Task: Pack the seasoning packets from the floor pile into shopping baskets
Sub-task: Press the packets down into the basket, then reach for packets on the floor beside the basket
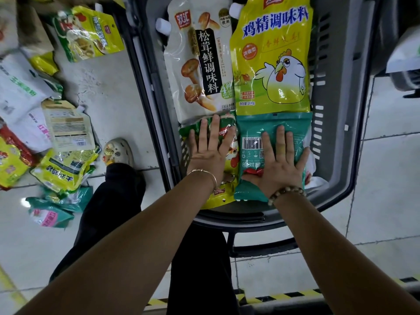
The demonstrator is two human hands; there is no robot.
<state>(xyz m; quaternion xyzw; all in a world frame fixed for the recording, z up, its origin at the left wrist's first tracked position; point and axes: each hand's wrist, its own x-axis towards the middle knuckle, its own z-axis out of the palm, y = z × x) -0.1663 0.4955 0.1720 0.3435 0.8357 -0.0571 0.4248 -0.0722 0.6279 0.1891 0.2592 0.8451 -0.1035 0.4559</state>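
Hands both working inside the grey basket, neither gripping anything. Left hand is lying flat, fingers straight and spread, pressing down on a green-yellow packet. Right hand is doing the same on the teal packet, barcode side up. The two packets are sitting side by side at the near end, long axes running away from the person, edges touching.

Far end is taken up by the mushroom pouch and the chicken pouch, also side by side, long axes the same way, bottom edges butting against the two near packets. This top layer is looking full. Only a thin gap is showing along the right wall, and something white and red is already sitting in it.

Floor pile is lying well off to the person's left, across a strip of bare tile from the basket's left wall. My read: the left hand is the nearer one for the next pick. The closest candidates are the teal packets and a yellow packet beside the shoe, all skewed at mixed angles, so whatever is picked is going to need turning to match the row. The left leg is standing between the arm and the pile, so I'd expect a reach over it.
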